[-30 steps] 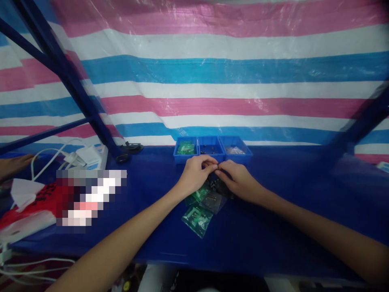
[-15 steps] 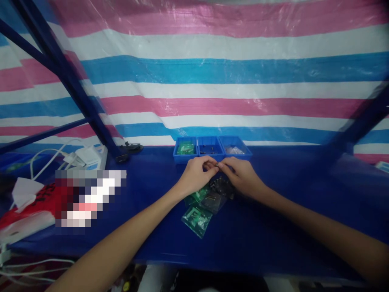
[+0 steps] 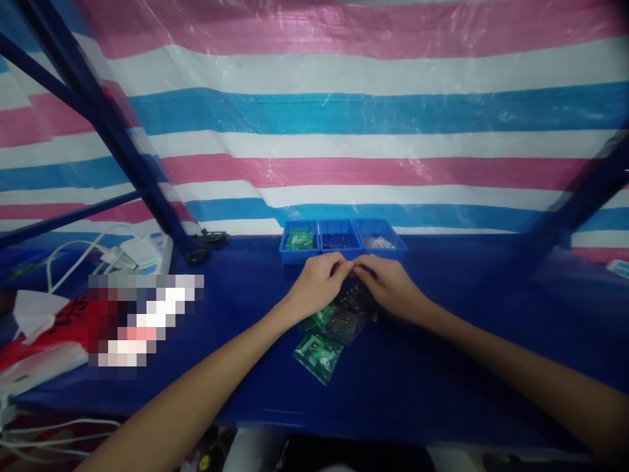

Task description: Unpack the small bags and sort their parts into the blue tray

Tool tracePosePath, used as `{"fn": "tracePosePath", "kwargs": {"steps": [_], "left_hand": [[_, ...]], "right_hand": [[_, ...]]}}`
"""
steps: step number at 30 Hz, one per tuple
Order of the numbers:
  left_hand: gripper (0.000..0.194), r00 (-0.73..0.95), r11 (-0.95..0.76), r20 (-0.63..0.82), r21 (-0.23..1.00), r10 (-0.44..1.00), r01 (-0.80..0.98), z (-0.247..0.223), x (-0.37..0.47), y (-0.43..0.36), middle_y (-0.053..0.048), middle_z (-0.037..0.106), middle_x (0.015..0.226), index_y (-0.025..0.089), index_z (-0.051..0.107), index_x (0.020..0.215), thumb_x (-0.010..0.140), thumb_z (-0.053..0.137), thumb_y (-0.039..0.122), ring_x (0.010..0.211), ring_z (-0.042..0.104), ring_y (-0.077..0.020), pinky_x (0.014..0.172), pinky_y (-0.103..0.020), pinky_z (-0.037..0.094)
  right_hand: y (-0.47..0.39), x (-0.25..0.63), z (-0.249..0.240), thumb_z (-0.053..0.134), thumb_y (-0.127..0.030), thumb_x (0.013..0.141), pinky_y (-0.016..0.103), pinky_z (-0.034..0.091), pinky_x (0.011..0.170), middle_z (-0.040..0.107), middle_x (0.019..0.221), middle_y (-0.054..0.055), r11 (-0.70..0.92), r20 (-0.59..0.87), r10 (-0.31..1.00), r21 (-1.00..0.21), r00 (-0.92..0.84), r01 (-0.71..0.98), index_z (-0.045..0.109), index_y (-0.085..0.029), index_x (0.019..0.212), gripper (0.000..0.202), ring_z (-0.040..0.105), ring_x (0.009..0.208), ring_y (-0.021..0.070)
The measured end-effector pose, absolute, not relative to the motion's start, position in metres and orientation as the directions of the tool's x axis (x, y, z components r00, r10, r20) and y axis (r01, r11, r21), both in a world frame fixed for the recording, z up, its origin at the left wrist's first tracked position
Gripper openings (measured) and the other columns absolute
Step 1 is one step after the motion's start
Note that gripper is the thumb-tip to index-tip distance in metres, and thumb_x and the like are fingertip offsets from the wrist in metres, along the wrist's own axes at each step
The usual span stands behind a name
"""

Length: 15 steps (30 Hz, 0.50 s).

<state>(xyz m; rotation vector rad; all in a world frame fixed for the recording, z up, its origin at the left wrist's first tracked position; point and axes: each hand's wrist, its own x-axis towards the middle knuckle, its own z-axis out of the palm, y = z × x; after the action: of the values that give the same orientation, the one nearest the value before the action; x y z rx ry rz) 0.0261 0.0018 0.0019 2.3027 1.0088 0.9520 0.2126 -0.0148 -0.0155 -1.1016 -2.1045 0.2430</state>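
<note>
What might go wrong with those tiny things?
The left hand and right hand meet; anything tiny between them, too small to see, might drop among the green and dark plastic bags. Both hands are close to the open, boxy blue plastic bins, so a bump might spill what's inside.

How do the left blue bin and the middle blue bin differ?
The left blue bin holds green packets, while the middle blue bin holds small dark pieces. The left blue bin looks fuller; the middle blue bin shows more bare floor. Both stand open-topped in one row.
</note>
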Motion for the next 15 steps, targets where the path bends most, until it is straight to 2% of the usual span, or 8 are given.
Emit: {"fn": "tracePosePath", "kwargs": {"steps": [4,10,12,15], "left_hand": [[0.036,0.498,-0.660,0.440,0.572,0.748,0.486,0.0004,0.0246,0.0033,0.003,0.048,0.062,0.017,0.051,0.069,0.101,0.043,0.033,0.059,0.047,-0.0113,0.058,-0.028,0.028],[0.043,0.529,-0.661,0.413,0.589,0.741,0.466,0.0024,0.0216,0.0042,0.003,0.052,0.060,0.016,0.053,0.066,0.102,0.038,0.034,0.057,0.049,-0.0104,0.059,-0.027,0.029],[0.042,0.538,-0.654,0.400,0.606,0.742,0.452,0.0041,0.0209,0.0032,0.004,0.052,0.060,0.016,0.056,0.067,0.101,0.038,0.032,0.058,0.050,-0.0102,0.059,-0.027,0.030],[0.037,0.557,-0.650,0.378,0.620,0.739,0.441,0.0038,0.0211,0.0018,0.004,0.051,0.060,0.015,0.057,0.069,0.099,0.040,0.028,0.057,0.048,-0.0097,0.059,-0.026,0.030]], "right_hand": [[-0.0189,0.2088,-0.0144,0.049,-0.027,0.097,0.030,0.041,0.066,0.068,0.082,0.003,0.625,0.517,0.766,-0.458,-0.383,0.632,0.063,-0.019,0.089,0.018,0.059,0.074,0.0179],[-0.0236,0.2068,-0.0082,0.046,-0.028,0.099,0.029,0.040,0.065,0.067,0.076,0.002,0.640,0.544,0.752,-0.465,-0.372,0.612,0.063,-0.020,0.083,0.025,0.060,0.070,0.0167],[-0.0234,0.2076,-0.0074,0.048,-0.028,0.098,0.029,0.041,0.065,0.068,0.077,0.002,0.621,0.541,0.768,-0.498,-0.342,0.605,0.064,-0.020,0.084,0.023,0.060,0.070,0.0166],[-0.0217,0.2094,-0.0082,0.051,-0.029,0.097,0.029,0.043,0.064,0.071,0.084,0.003,0.574,0.534,0.805,-0.594,-0.258,0.564,0.063,-0.020,0.097,0.016,0.063,0.071,0.0170]]}}
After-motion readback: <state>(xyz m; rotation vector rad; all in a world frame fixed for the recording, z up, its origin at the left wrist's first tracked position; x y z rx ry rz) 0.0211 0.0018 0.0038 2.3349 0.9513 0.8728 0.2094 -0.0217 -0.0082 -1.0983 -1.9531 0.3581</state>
